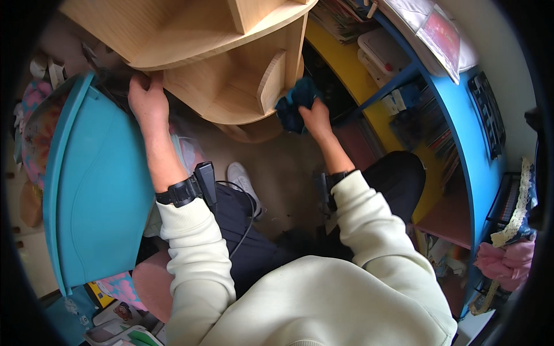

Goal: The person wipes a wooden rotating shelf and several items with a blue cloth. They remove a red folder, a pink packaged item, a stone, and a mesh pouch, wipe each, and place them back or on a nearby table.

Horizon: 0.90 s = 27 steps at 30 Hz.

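Note:
A light wooden shelf unit (216,93) with rounded tiers and a small curved divider (272,82) stands at the top of the view. My left hand (149,97) is at the left edge of its lower tier, thumb and fingers bent against the wood; the fingertips are partly hidden, so its hold is unclear. A crumpled dark teal cloth (296,106) is gripped in my right hand (316,116), beside the right end of the same tier, close to the divider.
Left of me stands a turquoise plastic bin (101,186) with fabric items behind it. On the right, a blue and yellow bookcase (448,112) holds books and a white case (383,49). A pink cloth (506,264) lies at far right. A cable hangs from the left wrist device.

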{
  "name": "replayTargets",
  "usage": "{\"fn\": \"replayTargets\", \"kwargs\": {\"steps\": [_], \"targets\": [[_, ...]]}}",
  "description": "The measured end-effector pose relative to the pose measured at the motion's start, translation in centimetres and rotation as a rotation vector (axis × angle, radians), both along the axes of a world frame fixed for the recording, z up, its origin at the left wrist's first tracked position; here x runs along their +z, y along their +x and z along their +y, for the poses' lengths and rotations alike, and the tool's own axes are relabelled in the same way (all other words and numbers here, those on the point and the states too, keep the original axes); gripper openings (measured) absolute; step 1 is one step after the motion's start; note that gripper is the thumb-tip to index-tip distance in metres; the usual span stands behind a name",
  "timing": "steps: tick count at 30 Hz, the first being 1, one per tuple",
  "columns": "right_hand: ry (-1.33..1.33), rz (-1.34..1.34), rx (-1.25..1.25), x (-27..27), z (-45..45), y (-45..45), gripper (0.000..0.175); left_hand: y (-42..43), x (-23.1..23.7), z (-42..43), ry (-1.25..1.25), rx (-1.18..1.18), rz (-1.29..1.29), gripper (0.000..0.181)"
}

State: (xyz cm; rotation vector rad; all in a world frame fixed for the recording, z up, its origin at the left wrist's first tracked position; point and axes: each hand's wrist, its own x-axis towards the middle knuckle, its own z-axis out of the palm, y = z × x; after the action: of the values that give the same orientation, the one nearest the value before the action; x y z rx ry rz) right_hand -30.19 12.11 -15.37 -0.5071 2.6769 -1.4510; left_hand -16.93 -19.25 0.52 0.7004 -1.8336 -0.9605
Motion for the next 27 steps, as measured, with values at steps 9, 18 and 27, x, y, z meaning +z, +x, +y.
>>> {"fn": "replayTargets", "kwargs": {"steps": [9,18,27], "targets": [[-0.227,0.21,0.041,4.9,-4.6,4.5,0.037,0.0,-0.1,0.2,-0.058,-0.038,-0.084,0.03],[-0.06,0.816,0.085,11.2,-3.6,0.3,0.031,0.4,0.6,1.4,-0.091,-0.016,-0.156,0.029],[0.267,0.974,0.198,5.7,-5.3,2.3,0.025,0.6,1.1,2.9,-0.121,0.019,-0.193,0.024]]}}
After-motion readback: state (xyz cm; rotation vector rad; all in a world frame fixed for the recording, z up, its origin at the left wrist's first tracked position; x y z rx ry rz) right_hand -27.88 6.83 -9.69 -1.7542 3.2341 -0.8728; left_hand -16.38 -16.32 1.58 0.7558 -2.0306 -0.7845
